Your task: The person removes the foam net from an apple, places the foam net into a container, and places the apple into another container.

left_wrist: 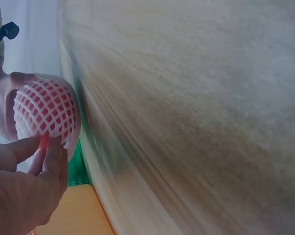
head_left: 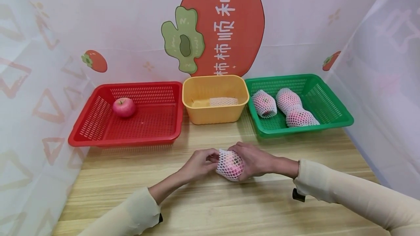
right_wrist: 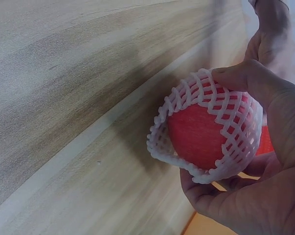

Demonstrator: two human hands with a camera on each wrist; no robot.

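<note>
In the head view, an apple [head_left: 230, 165] in a white foam net [right_wrist: 240, 142] is held low over the middle of the table. My right hand [head_left: 255, 161] grips it from the right, thumb and fingers around the netted fruit. From the other side my left hand [head_left: 199, 165] pinches the net's edge between thumb and fingertips, as the left wrist view shows. Bare red skin shows through the net's open end in the right wrist view. Whether the fruit touches the table is hard to tell.
At the back left, a red basket [head_left: 141, 142] holds one bare apple [head_left: 124, 107]. A yellow bin [head_left: 214, 115] with a foam net [head_left: 224, 101] inside stands at the back middle. To its right, a green basket [head_left: 334, 101] contains several netted apples [head_left: 264, 103].
</note>
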